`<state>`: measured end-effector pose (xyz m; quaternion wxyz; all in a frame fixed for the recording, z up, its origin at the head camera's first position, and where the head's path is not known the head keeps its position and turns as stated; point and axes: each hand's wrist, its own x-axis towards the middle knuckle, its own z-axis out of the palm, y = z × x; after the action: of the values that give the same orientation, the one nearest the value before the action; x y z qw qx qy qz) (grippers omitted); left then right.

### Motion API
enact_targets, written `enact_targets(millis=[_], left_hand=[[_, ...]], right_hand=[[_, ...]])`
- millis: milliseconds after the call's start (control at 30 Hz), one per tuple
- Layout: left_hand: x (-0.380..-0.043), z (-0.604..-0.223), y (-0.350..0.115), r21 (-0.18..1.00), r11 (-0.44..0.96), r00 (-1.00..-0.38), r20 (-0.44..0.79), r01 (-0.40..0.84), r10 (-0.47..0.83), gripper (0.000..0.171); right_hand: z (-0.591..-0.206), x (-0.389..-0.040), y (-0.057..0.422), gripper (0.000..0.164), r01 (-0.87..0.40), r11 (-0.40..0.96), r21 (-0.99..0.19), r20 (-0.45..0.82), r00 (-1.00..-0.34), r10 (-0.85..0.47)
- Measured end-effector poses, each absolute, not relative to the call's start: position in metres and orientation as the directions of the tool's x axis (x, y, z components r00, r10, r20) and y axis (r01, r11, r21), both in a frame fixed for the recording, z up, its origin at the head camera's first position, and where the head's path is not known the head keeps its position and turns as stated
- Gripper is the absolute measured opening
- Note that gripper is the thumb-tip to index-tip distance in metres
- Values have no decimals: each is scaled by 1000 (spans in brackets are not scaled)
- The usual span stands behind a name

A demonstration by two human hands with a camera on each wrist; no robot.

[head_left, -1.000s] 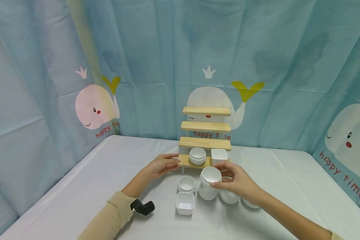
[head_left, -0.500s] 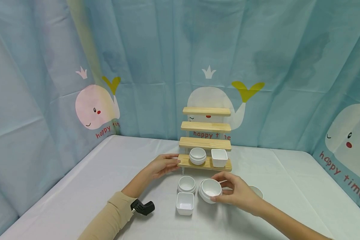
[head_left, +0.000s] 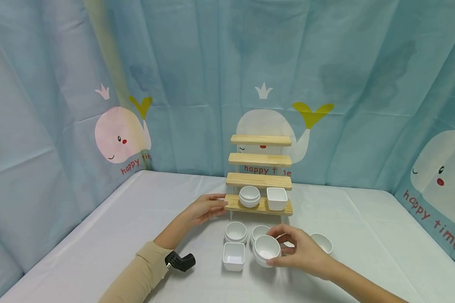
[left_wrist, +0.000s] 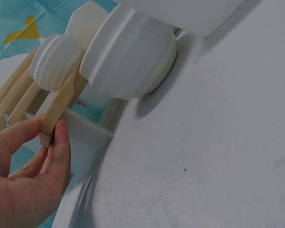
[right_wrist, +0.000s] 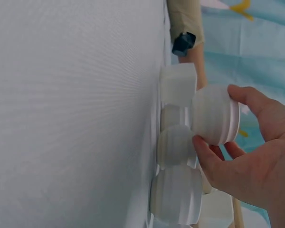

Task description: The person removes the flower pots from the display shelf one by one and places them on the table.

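With thumb and fingers, my left hand [head_left: 208,209] pinches the left end of the lowest board of a tiered wooden display shelf [head_left: 259,181]; the grip on the board [left_wrist: 61,102] also shows in the left wrist view. My right hand [head_left: 305,251] holds a small white round bowl [head_left: 266,248] by its side, thumb and fingers spread around it. In the right wrist view this bowl [right_wrist: 213,114] is raised off the table, beside the other bowls. One round bowl [head_left: 249,196] and one square bowl [head_left: 277,199] stand on the lowest board.
On the white-covered table [head_left: 174,185] stand a round bowl [head_left: 236,232], a square bowl [head_left: 234,257], another round bowl [head_left: 259,231] partly behind the held one, and a round bowl [head_left: 322,242] beyond my right hand. A blue curtain [head_left: 189,84] hangs behind the shelf.
My right hand has moved with the round bowl from just before the lowest board toward the table's front, uncovering the bowl behind it. My left hand stays on the shelf board.
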<state>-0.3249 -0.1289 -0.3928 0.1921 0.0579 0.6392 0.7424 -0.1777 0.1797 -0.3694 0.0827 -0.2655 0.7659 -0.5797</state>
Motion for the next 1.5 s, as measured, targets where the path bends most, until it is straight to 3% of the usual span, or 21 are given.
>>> enact_targets(millis=[300, 1500], left_hand=[[-320, -390, -132, 976, -126, -912, -113, -176, 395, 62], [-326, -392, -129, 971, -92, -922, -175, -219, 346, 56]], right_hand=[[-375, -178, 180, 51, -412, 213, -886, 243, -804, -543], [-384, -174, 175, 50, -586, 365, -724, 294, -740, -605]])
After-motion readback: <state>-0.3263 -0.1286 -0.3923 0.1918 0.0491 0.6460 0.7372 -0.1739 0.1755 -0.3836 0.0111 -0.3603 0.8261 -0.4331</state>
